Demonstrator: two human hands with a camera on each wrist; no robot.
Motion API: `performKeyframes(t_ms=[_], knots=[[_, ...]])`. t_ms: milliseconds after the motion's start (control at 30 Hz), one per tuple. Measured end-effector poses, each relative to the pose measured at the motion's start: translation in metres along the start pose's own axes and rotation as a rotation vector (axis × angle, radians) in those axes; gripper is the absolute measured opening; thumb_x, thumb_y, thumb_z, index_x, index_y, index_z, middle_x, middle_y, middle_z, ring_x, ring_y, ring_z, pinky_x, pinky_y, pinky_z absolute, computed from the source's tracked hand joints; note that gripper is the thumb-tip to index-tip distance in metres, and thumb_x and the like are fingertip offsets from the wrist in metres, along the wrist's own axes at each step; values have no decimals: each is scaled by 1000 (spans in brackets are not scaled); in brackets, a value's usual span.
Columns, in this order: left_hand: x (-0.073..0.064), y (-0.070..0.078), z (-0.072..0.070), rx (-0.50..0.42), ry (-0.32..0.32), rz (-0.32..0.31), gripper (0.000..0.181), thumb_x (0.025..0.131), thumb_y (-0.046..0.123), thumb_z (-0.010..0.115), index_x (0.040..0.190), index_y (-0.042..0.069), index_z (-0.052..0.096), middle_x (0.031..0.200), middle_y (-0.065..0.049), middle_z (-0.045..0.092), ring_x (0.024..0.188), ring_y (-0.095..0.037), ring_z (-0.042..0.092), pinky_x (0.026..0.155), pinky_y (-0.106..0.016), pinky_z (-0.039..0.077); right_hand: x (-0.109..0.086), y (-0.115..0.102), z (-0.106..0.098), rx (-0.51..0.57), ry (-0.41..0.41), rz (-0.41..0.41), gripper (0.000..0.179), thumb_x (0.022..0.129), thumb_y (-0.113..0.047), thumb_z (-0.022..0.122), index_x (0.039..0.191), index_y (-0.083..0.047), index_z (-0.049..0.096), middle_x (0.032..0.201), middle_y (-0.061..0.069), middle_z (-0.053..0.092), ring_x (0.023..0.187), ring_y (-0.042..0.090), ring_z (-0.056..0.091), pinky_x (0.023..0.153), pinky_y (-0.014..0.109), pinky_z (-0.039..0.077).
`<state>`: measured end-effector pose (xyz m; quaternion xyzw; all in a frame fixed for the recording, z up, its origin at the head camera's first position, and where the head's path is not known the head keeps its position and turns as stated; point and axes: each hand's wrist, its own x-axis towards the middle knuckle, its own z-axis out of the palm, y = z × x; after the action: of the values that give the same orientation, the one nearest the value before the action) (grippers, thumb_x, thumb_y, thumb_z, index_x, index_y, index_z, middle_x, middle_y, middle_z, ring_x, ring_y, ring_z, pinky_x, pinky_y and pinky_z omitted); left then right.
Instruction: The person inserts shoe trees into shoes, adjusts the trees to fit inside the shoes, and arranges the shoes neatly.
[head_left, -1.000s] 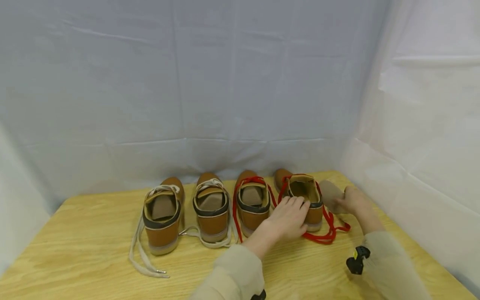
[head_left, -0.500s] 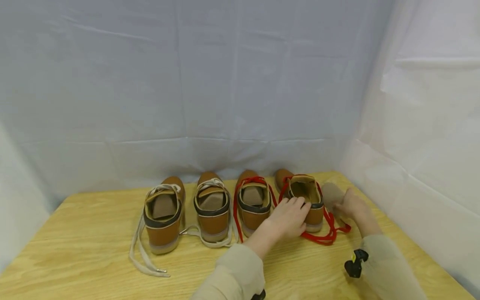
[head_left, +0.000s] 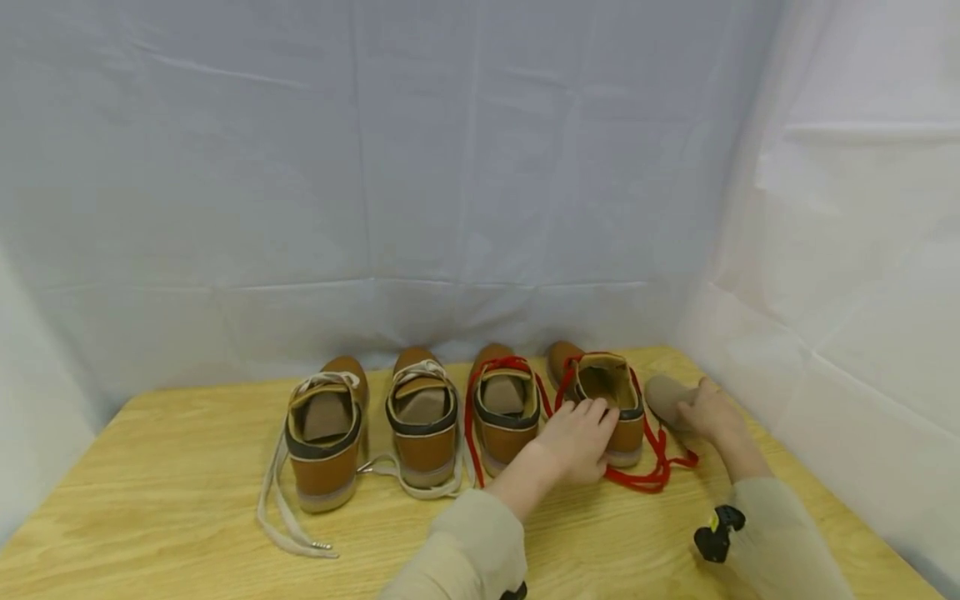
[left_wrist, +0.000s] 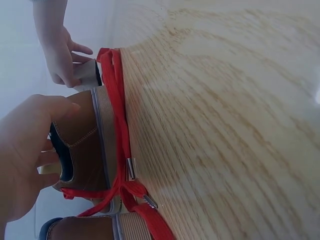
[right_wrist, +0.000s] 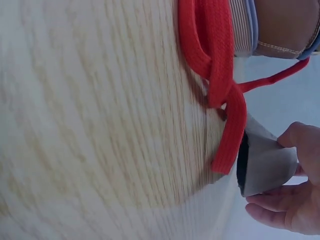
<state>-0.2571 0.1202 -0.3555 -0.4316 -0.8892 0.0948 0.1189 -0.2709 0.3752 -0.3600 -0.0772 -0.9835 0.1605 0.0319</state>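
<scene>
At the right end of a row stands a brown shoe (head_left: 625, 435) with red laces (head_left: 637, 479) trailing on the table. My left hand (head_left: 576, 442) grips its heel collar, thumb on the outer heel (left_wrist: 82, 120) and fingers over the opening. The shoe's inside shows bare tan lining. To its right, my right hand (head_left: 711, 414) pinches a grey-beige insole (head_left: 663, 398) by its near end. In the right wrist view the insole (right_wrist: 270, 162) curves upward between thumb and fingers, beside a red lace end (right_wrist: 231, 135).
Another red-laced shoe (head_left: 507, 429) stands left of the held one. Farther left are two shoes with off-white laces, one nearer (head_left: 422, 450) and one at the row's end (head_left: 322, 471). White sheeting (head_left: 480, 167) closes off the back and right of the wooden table (head_left: 187, 467).
The insole has tipped lower, its far end dropping toward the table beside the shoe. My right hand has shifted only slightly. My left hand keeps its hold on the shoe's heel.
</scene>
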Motion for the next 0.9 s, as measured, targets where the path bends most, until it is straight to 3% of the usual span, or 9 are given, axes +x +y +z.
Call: performKeyframes(t_ms=[167, 467, 900], knots=[[0, 0, 1, -11, -9, 0, 66, 89, 44, 52, 144, 17, 30, 137, 0, 35, 127, -15, 35, 100, -29, 32, -1, 6, -1, 39, 41, -16, 61, 92, -20, 48, 124, 25, 24, 115, 49, 32, 104, 60, 39, 85, 60, 39], [1, -1, -1, -6, -30, 0, 68, 88, 45, 53, 145, 16, 28, 139, 0, 34, 127, -16, 34, 100, -30, 33, -5, 3, -11, 27, 100, -44, 65, 90, -30, 53, 126, 19, 31, 113, 45, 38, 97, 57, 45, 75, 60, 42], [2, -1, -1, -8, -41, -2, 69, 88, 45, 54, 145, 17, 28, 139, 0, 34, 127, -16, 34, 99, -32, 32, -13, 1, -40, -43, 29, 21, 74, 89, -44, 50, 126, 17, 34, 111, 41, 47, 89, 54, 52, 61, 51, 47]])
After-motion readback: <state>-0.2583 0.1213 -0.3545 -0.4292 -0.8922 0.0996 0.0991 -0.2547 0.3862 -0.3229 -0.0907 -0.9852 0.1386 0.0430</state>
